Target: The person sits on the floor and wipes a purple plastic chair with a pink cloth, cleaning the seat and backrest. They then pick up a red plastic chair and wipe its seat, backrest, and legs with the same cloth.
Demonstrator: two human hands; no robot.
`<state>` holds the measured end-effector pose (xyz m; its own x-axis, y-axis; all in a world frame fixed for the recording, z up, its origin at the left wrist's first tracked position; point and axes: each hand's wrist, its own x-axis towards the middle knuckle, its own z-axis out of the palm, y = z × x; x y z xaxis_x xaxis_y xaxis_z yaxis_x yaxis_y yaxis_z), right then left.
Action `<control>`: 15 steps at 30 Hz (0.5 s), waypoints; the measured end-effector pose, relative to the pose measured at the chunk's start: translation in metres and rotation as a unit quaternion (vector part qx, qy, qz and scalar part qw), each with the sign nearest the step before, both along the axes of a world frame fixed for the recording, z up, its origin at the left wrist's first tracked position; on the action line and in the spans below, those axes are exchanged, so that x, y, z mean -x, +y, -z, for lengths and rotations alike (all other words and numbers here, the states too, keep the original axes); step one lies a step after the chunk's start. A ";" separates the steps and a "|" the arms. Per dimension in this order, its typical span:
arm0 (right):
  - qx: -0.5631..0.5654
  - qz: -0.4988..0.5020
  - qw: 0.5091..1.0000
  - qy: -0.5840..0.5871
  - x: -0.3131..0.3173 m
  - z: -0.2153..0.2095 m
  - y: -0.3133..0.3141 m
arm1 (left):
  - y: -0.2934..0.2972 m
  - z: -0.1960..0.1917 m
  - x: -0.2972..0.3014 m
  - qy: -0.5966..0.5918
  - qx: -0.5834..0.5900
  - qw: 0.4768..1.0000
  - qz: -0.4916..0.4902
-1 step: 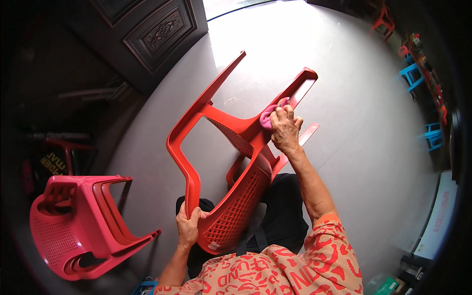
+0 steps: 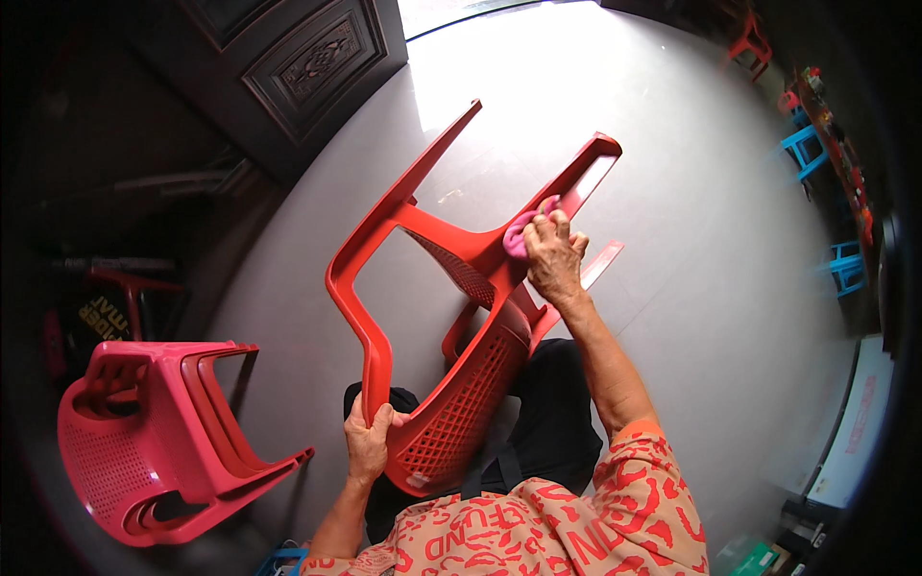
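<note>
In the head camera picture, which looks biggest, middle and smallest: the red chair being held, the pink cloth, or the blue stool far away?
1. red chair, by far the largest.
2. blue stool and pink cloth look about alike; the stool is farther off, so I won't rank them.

Daylight is pouring in from the top centre, glaring white off the grey floor [image 2: 499, 67] beyond the tipped red chair [image 2: 451, 317] and washing out the tiles there. The left side by the dark door [image 2: 307, 58] is sitting in deep shadow, and the stacked chairs [image 2: 144, 442] are showing dimmer, while the black rim is closing in round the whole frame. Fisheye bending is curving things toward the rim, and the blue stools [image 2: 802, 149] at the right are smearing soft, the centre staying sharp.
</note>
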<state>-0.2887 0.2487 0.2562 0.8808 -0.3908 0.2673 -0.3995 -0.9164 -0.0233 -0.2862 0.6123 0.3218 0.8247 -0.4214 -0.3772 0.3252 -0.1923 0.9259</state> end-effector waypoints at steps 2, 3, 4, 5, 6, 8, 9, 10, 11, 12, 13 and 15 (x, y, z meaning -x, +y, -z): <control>-0.021 -0.063 0.997 -0.040 0.003 0.001 0.019 | 0.002 0.000 -0.001 0.005 0.004 1.000 0.002; -0.033 -0.082 0.996 -0.032 0.005 0.003 0.028 | 0.001 0.001 -0.001 0.008 0.009 1.000 0.006; -0.046 -0.105 0.993 -0.025 0.005 0.004 0.038 | 0.002 0.002 -0.001 0.009 0.013 1.000 0.005; -0.066 -0.127 0.987 -0.071 0.007 0.002 0.047 | 0.004 0.004 -0.001 0.011 0.017 1.000 0.001; -0.107 -0.165 0.977 -0.088 0.009 0.004 0.048 | 0.002 0.002 -0.002 0.017 0.012 1.000 0.003; -0.105 -0.195 0.961 -0.165 0.003 -0.010 0.055 | 0.000 -0.007 -0.003 0.029 -0.001 1.000 0.002; -0.084 -0.181 0.964 -0.177 -0.004 -0.026 0.058 | 0.003 -0.002 -0.004 0.025 0.003 1.000 0.003; -0.054 -0.166 0.966 -0.190 -0.013 -0.029 0.057 | 0.004 0.001 -0.004 0.032 0.008 0.999 0.001; -0.045 -0.156 0.975 -0.154 -0.022 -0.026 0.055 | 0.004 0.003 -0.003 0.039 0.013 0.999 0.000; -0.036 -0.146 0.982 -0.118 -0.028 -0.019 0.052 | 0.004 0.005 -0.003 0.045 0.018 0.999 -0.001; 0.006 -0.170 0.982 -0.086 -0.034 -0.018 0.050 | 0.006 0.007 -0.001 0.043 0.011 0.999 0.003; 0.003 -0.184 0.982 -0.041 -0.043 -0.018 0.051 | 0.007 0.003 -0.002 0.039 0.015 0.999 0.008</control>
<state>-0.2461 0.2996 0.2746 0.9379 -0.0472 0.3438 -0.0374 -0.9987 -0.0350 -0.2847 0.6188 0.3184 0.7863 -0.4466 -0.4270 0.3933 -0.1712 0.9033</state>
